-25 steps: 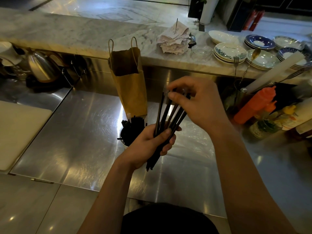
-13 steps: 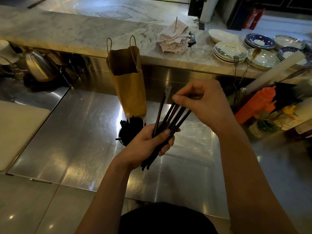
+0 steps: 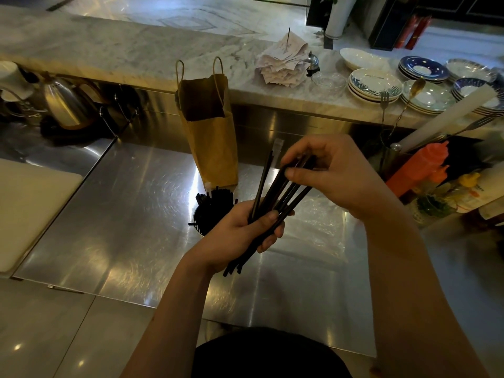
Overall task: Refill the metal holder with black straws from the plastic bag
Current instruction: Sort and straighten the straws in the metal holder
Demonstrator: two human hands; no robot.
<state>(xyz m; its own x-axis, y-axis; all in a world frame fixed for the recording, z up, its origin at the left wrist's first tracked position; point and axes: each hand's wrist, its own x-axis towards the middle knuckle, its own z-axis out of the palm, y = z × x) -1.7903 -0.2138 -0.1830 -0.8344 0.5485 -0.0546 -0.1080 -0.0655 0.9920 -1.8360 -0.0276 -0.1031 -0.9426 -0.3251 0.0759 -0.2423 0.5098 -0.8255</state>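
Note:
My left hand [image 3: 240, 233] grips a fanned bundle of black straws [image 3: 275, 192] around its lower part, above the steel counter. At the bundle's upper ends, my right hand [image 3: 327, 173] pinches several straws between thumb and fingers. One straw at the left of the fan sticks up with a clear wrapper tip [image 3: 278, 147]. The metal holder [image 3: 211, 211] stands on the counter just left of my left hand, packed with black straws. A clear plastic bag [image 3: 319, 230] lies flat on the counter under and right of my hands.
A brown paper bag [image 3: 210, 137] stands behind the holder. A kettle [image 3: 65, 105] sits at far left, a white board [image 3: 30, 203] at left. Orange squeeze bottles [image 3: 417, 170] and jars crowd the right. Stacked plates [image 3: 373, 85] and receipts [image 3: 283, 64] are on the marble ledge.
My right hand has shifted slightly down along the straw tips, closing further on them. The left hand keeps the bundle in about the same place.

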